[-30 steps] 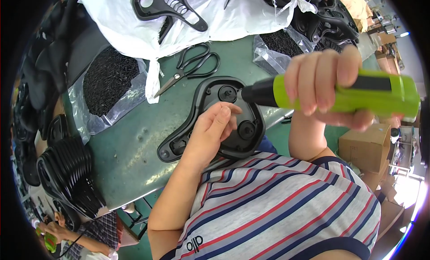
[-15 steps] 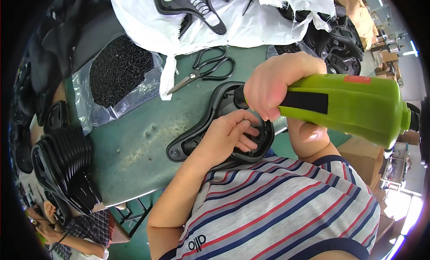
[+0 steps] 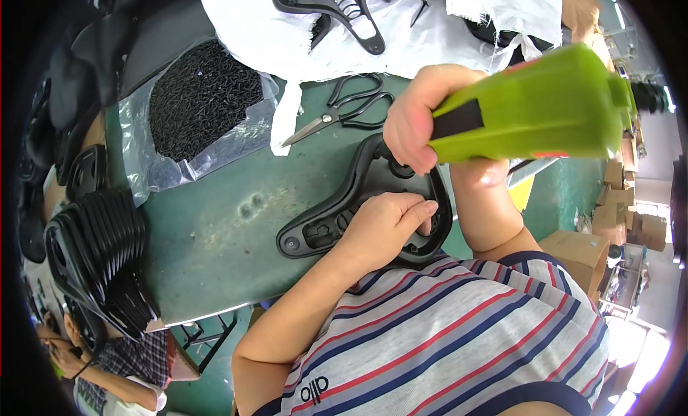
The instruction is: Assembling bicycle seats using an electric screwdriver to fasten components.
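Observation:
A black bicycle saddle [image 3: 337, 201] lies underside up at the table's near edge, its narrow end to the left. Over its wide end, my left hand [image 3: 390, 226] is closed, thumb pressed to curled fingers; whatever is inside them stays hidden. My right hand [image 3: 419, 118] wraps round the front of a green power screwdriver [image 3: 530, 111] with a black panel. The tool's front points down at the far side of the saddle's wide end, where my fingers cover its tip. Scissors [image 3: 344, 111] with black handles lie beyond the saddle.
A clear plastic bag [image 3: 136, 158] holds a heap of small black screws [image 3: 204, 101]. Nested black shells [image 3: 97, 258] stand at the table's left edge. White sacking [image 3: 251, 29] at the back bears a black plastic frame [image 3: 322, 4]. Another person [image 3: 122, 366] works at lower left.
My left hand's fingers have gone from spread to closed over the saddle. The screwdriver's rear end has swung up and away. The whole view has shifted slightly.

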`<state>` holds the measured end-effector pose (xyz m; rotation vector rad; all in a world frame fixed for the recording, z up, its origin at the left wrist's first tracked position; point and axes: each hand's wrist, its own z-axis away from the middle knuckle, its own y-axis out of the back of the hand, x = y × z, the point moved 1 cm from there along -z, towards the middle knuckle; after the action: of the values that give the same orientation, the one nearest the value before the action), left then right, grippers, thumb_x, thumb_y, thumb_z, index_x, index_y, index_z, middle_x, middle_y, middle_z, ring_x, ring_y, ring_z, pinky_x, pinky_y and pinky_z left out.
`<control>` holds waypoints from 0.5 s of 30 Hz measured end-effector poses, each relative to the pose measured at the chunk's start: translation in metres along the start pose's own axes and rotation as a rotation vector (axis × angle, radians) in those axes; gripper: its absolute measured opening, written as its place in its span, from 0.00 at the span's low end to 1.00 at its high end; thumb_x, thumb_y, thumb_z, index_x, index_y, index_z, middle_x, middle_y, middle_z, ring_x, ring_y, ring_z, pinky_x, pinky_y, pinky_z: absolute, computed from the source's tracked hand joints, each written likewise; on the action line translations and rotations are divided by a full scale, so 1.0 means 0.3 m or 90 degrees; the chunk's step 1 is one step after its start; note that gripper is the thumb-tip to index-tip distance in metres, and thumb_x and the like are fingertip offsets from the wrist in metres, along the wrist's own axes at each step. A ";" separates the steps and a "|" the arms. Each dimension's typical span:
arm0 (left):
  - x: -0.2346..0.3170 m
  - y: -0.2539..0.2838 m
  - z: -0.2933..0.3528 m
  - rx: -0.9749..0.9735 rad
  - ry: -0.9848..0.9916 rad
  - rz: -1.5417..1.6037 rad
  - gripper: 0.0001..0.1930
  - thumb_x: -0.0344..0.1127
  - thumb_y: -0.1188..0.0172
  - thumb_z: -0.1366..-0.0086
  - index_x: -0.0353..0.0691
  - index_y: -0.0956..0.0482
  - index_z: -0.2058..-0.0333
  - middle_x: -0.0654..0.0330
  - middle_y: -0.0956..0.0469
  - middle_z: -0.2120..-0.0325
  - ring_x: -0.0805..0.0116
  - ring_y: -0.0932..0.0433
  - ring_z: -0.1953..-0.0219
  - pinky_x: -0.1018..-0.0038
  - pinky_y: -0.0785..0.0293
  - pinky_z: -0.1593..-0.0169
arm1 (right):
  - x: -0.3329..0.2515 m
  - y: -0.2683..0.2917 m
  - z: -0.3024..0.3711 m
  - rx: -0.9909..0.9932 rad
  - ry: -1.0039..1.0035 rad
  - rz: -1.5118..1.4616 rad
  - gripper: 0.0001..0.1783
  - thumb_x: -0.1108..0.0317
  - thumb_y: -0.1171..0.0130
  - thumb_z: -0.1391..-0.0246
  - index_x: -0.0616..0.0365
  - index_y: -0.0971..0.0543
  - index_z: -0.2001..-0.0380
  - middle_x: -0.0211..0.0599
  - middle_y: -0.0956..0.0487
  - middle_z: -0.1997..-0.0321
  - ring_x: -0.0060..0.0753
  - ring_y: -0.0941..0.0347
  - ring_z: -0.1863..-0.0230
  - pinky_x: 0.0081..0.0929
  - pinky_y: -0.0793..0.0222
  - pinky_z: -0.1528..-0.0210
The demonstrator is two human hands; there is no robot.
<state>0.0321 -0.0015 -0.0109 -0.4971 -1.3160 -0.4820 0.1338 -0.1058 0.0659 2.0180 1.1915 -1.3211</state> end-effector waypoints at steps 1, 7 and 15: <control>-0.005 0.001 0.000 0.001 0.000 0.000 0.15 0.42 0.52 0.38 0.35 0.25 0.72 0.55 0.27 0.84 0.62 0.28 0.80 0.69 0.32 0.71 | 0.003 0.022 -0.008 -0.059 -0.016 -0.013 0.29 0.55 0.31 0.64 0.66 0.33 0.67 0.33 0.29 0.79 0.27 0.32 0.80 0.24 0.36 0.77; -0.046 -0.010 0.009 0.085 -0.110 -0.074 0.10 0.33 0.57 0.39 0.37 0.27 0.67 0.54 0.26 0.74 0.59 0.26 0.69 0.68 0.32 0.62 | 0.035 -0.012 -0.006 0.053 -0.001 -0.050 0.28 0.53 0.34 0.63 0.62 0.35 0.68 0.29 0.31 0.82 0.26 0.33 0.81 0.23 0.38 0.79; -0.078 -0.043 -0.005 0.060 -0.152 0.314 0.11 0.23 0.47 0.46 0.30 0.29 0.63 0.52 0.21 0.76 0.66 0.20 0.74 0.75 0.23 0.71 | -0.057 0.117 0.160 0.114 0.057 0.108 0.29 0.46 0.45 0.60 0.58 0.37 0.62 0.27 0.38 0.77 0.23 0.42 0.76 0.22 0.49 0.71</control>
<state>0.0212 -0.0114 -0.0331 -0.7907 -1.3758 0.0512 0.1363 -0.1671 0.0569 2.2702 0.9440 -1.3054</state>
